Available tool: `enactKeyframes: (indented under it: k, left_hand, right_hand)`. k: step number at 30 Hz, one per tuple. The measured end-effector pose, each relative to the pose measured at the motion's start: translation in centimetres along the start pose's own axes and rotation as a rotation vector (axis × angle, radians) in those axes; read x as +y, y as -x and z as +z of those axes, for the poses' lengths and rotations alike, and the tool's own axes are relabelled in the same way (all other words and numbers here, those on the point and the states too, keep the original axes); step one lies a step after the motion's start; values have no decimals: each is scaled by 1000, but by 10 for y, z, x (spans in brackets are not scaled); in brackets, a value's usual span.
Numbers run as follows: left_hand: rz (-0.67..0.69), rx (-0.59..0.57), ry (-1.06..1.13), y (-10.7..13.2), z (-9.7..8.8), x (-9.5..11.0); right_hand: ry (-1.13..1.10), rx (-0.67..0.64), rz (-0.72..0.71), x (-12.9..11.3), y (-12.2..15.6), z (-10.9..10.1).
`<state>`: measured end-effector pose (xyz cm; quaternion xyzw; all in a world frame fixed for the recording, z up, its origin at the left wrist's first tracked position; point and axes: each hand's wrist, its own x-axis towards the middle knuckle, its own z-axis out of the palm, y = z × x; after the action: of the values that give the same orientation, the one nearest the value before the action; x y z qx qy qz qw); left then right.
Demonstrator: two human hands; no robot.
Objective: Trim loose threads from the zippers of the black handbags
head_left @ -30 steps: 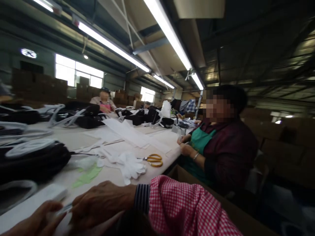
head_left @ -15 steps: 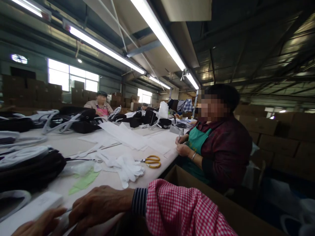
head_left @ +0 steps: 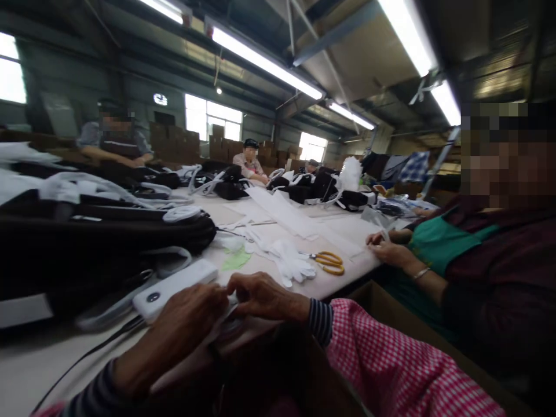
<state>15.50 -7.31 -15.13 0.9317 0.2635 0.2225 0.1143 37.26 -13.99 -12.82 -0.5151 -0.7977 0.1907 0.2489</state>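
At the table's near edge my left hand (head_left: pixel 186 315) and my right hand (head_left: pixel 263 296) meet, fingers closed. Between them is a small pale strip (head_left: pixel 229 308), blurred and partly covered by the fingers; its kind is unclear. Just beyond my left hand lies a white power bank (head_left: pixel 182 285) with a dark round spot, a black cable (head_left: pixel 93 352) running from its end. White gloves (head_left: pixel 292 262) rest past my right hand, with yellow-handled scissors (head_left: pixel 329 262) beside them. A light green scrap (head_left: pixel 236 257) lies close by.
A large black bag (head_left: pixel 99 255) with white straps fills the left. White sheets (head_left: pixel 282 213) and more black bags (head_left: pixel 230 184) lie farther back. A co-worker in a green apron (head_left: pixel 447 240) sits at the right, beside an open cardboard box (head_left: pixel 369 298). Other people sit across the table.
The view has swung left, bringing my left forearm and the large black bag more fully into sight. My hands are now raised closer together, fingertips meeting around the pale strip.
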Motion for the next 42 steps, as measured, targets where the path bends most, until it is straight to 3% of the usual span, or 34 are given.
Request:
enactKeyframes:
  k: [4,6,9,11,16,18,25,29,32,36,42]
  left_hand:
    - [-117,-289,6,-20,-29,26]
    - [-72,-314,-103,-27,-35,35]
    - [40,-261,-237,-27,-32,38]
    - [47,-190,-212,-22,-27,34]
    - [-182,-114,107,-10,-13,18]
    - [-202,-102,191,-6,-10,13]
    - [32,-82,76,15,-26,23]
    - [262,-23,-85,39,-18,26]
    - [195,104,-152,52,-5,24]
    - [137,171,-135,55,0,19]
    - [172,228,-110,53,7,21]
  right_hand:
    - [-61,-5,3,0,1,0]
    - [-46,5,-6,0,3,1]
    - [-22,54,-27,0,7,4]
    - [-19,78,-49,1,9,6]
    - [14,45,-91,0,10,3]
    - [48,7,-95,-2,10,-1]
    - [89,38,-96,-16,29,-3]
    - [230,-14,-128,-26,44,1]
    - [242,-94,-131,-29,44,-5]
    - [149,0,-83,-24,32,-16]
    - [418,-14,-143,-17,36,7]
